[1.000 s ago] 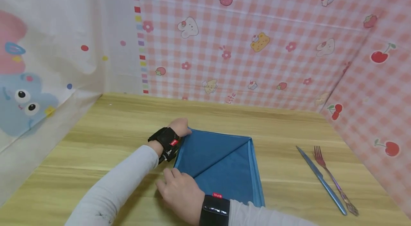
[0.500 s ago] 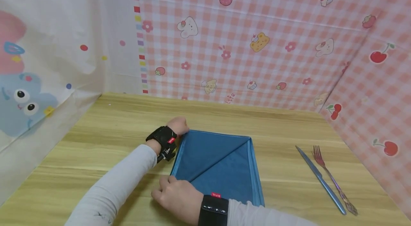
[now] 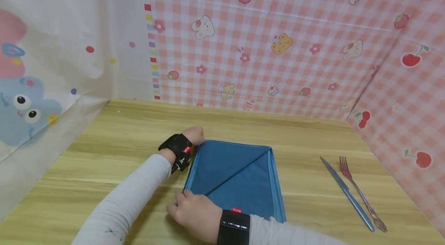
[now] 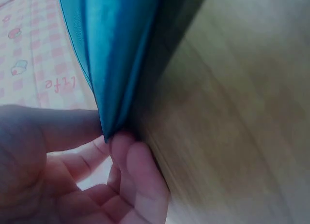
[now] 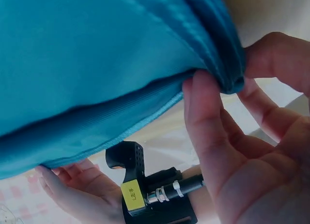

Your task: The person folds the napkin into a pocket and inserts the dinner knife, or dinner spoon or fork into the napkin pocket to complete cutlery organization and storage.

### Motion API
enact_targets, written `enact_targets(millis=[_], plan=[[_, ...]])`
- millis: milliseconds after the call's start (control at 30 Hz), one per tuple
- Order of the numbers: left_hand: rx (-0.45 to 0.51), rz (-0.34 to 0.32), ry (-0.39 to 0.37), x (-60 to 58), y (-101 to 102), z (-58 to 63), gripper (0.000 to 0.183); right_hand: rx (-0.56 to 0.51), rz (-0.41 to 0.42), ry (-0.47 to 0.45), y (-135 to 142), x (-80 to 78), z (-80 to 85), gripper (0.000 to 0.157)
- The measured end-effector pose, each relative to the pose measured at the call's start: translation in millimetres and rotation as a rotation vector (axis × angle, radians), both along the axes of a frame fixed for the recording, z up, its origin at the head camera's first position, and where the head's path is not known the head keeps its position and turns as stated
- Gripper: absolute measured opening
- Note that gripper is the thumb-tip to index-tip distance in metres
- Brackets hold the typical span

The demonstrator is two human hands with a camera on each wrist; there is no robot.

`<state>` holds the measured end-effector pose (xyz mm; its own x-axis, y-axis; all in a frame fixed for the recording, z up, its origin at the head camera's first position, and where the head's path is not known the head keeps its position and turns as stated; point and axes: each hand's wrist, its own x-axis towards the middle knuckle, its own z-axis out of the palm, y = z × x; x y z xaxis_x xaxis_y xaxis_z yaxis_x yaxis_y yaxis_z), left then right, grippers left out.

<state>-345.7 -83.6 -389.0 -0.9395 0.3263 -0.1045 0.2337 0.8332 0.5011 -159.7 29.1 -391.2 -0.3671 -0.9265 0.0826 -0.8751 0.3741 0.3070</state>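
Note:
A blue cloth napkin (image 3: 229, 164), folded in layers into a rough square, lies on the wooden table. A diagonal edge crosses its top from the far right corner toward the near left. At the far left corner my left hand (image 3: 194, 135) pinches the cloth; in the left wrist view, the pointed napkin corner (image 4: 114, 88) sits between thumb and fingertips. My right hand (image 3: 199, 216) pinches the near left corner and covers part of the front edge. The right wrist view shows the layered hem (image 5: 227, 59) between the thumb and fingers of my right hand (image 5: 252, 171).
To the right of the napkin lie a table knife (image 3: 347, 194) and a fork (image 3: 361, 194), side by side at a slant. Pink checked cloth (image 3: 257, 71) hangs behind and on the right; a white printed sheet (image 3: 69, 17) hangs on the left.
The napkin's left edge has been drawn a little left and nearer. My right hand moved slightly left and toward me with its corner; my left hand shifted slightly left.

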Motion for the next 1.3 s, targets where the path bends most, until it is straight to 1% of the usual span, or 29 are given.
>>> enact_targets(millis=[133, 233, 300, 400, 433, 500, 567, 633, 767, 867, 1033, 1200, 1300], plan=[[-0.003, -0.004, -0.055, -4.3, 1, 1.8, 0.040, -0.008, -0.012, 0.031, -1, -0.1, -2.0, 0.018], [0.020, -0.016, -0.087, -6.4, 0, 3.3, 0.037, -0.003, -0.013, 0.063, 0, 1.5, -0.9, 0.016], [0.034, -0.008, -0.113, -6.9, 0, 3.8, 0.032, 0.011, -0.010, 0.074, 1, 2.4, 0.6, 0.016], [0.038, 0.007, -0.116, -5.2, -1, 3.9, 0.023, 0.037, -0.005, 0.079, 1, 2.8, 2.5, 0.017], [0.040, 0.007, -0.113, -5.2, -2, 3.7, 0.023, 0.044, -0.004, 0.072, 1, 2.6, 3.0, 0.018], [0.045, -0.008, -0.101, -6.3, -2, 2.5, 0.026, 0.050, -0.002, 0.057, 2, 1.5, 2.6, 0.019], [0.044, -0.013, -0.095, -9.4, -3, -0.2, 0.035, 0.038, 0.000, 0.038, 2, 0.0, 2.0, 0.019], [0.073, -0.016, -0.094, -11.9, -6, -2.8, 0.043, 0.007, 0.004, 0.018, 3, -1.4, 1.3, 0.019], [0.129, 0.038, -0.104, -13.6, -12, -9.4, 0.046, -0.071, 0.018, 0.010, 6, -2.1, 1.4, 0.015], [0.180, 0.074, -0.103, -13.2, -15, -12.4, 0.039, -0.132, 0.020, 0.030, 10, -1.6, 1.9, 0.012], [0.274, 0.125, -0.119, -10.4, -16, -12.4, 0.013, -0.214, 0.011, 0.063, 18, -2.0, 4.9, 0.010], [0.348, 0.164, -0.143, -5.1, -13, -7.6, 0.016, -0.289, -0.013, 0.027, 29, -2.9, 12.6, 0.017], [0.350, 0.174, -0.111, -4.1, -12, -5.6, 0.015, -0.344, -0.027, -0.003, 34, -3.4, 18.9, 0.018]])
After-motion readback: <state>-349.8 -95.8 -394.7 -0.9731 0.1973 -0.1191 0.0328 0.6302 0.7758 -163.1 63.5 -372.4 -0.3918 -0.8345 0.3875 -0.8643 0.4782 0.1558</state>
